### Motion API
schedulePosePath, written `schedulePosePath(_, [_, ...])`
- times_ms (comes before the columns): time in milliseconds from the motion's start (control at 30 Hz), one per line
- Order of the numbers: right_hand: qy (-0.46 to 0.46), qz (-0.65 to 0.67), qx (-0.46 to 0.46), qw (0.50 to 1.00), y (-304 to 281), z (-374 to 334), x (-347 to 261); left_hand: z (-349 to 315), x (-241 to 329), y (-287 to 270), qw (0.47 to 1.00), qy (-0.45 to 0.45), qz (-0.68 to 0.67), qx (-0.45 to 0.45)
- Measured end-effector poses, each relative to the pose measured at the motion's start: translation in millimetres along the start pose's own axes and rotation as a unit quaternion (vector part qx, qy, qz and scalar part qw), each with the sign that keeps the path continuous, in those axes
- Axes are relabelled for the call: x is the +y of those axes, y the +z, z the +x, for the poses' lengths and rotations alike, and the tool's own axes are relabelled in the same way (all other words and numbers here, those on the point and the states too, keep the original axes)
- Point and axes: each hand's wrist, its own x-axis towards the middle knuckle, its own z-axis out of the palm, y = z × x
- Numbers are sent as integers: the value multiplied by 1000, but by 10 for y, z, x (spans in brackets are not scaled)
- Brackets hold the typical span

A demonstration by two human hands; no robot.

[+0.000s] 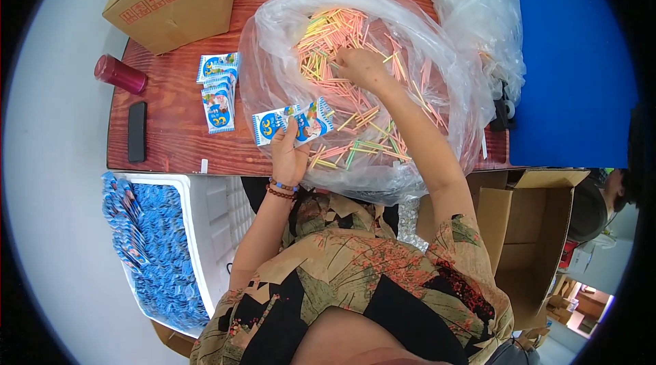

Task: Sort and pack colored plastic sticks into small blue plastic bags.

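My left hand is closed on blue-and white printed packets, fanned out above the near edge of a large clear plastic bag. Inside the spread bag lie many thin pink, yellow and green sticks, densest at the far side. At that pile is my right hand, its fingers curled in; their tips are hidden among the sticks, so what they pinch does not show. Left of the bag, several similar packets lie overlapped in a row on the reddish wooden table.
A cardboard box stands at the far left, with a dark red cylinder and a black oblong object nearer. Below the table's left edge, a white foam box holds many blue packets. Right are a bunched plastic bag and an open carton.
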Motion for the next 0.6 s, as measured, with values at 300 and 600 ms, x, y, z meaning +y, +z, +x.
schedulePosePath(300, [27, -40, -94, 994, -28, 77, -123, -24, 20, 29, 1000, 6, 5, -10])
schedulePosePath(600, [-27, 391, 20, 920, -71, -181, 160, 7, 44, -12, 1000, -5, -26, -12])
